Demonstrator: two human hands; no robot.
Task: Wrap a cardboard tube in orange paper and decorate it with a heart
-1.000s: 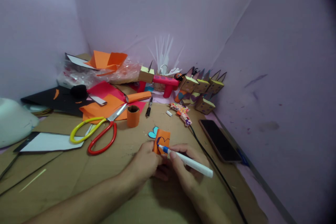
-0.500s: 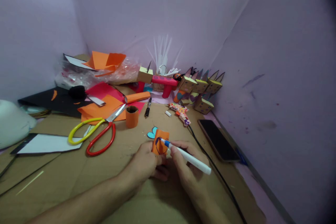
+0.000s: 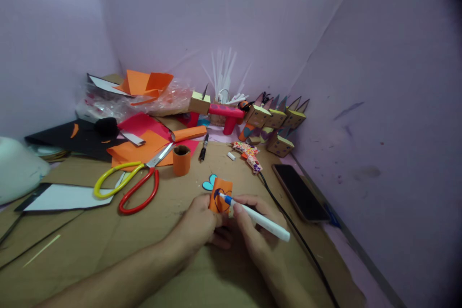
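Note:
An orange paper-covered piece (image 3: 226,186) with a dark heart outline on it is held by my left hand (image 3: 205,219), whose fingers close round its lower left side. My right hand (image 3: 258,224) grips a white marker (image 3: 265,222) with a blue collar; its tip touches the inside of the heart, where part of the left half is filled dark. Just behind the orange piece lies a light-blue heart cutout (image 3: 210,183). The undersides of both hands are hidden.
Scissors (image 3: 139,187) and an orange tube (image 3: 181,160) are at the left. A phone (image 3: 301,192), a black cable (image 3: 288,228) and a patterned glue gun (image 3: 250,156) lie at the right. Behind stand cardboard animal figures (image 3: 277,118), a pen (image 3: 204,147) and coloured paper (image 3: 144,147).
The marker's tip has shifted very slightly to the left and down within the heart. Both hands otherwise hold nearly the same positions.

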